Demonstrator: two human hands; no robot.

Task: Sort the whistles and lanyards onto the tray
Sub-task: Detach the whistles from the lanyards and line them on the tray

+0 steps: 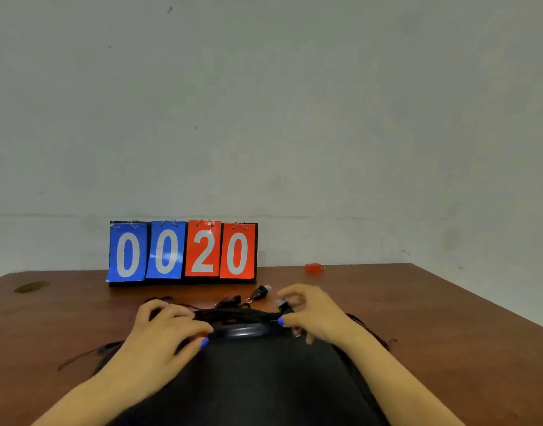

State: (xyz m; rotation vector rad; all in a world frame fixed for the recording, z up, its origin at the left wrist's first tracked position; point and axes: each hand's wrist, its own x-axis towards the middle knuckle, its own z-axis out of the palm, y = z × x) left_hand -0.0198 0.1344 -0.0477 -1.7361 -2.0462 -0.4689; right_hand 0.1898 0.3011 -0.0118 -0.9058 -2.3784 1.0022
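Note:
A black tray (248, 330) lies near me on the brown table, only its far rim clearly showing. A bundle of black lanyards (239, 315) stretches across that rim between my hands. My left hand (168, 330) grips the bundle's left end. My right hand (310, 312) pinches the right end, with a black whistle (282, 304) between its fingers. Two more black whistles lie just beyond: one (261, 292) with a metal ring, and another (230, 300) to its left. A red whistle (314, 267) sits far back on the right.
A flip scoreboard (183, 252) reading 0020 stands at the table's back against the grey wall. Loose lanyard ends (88, 355) trail off to the left and to the right (378, 335) of the tray. The table's right edge (479, 305) runs diagonally.

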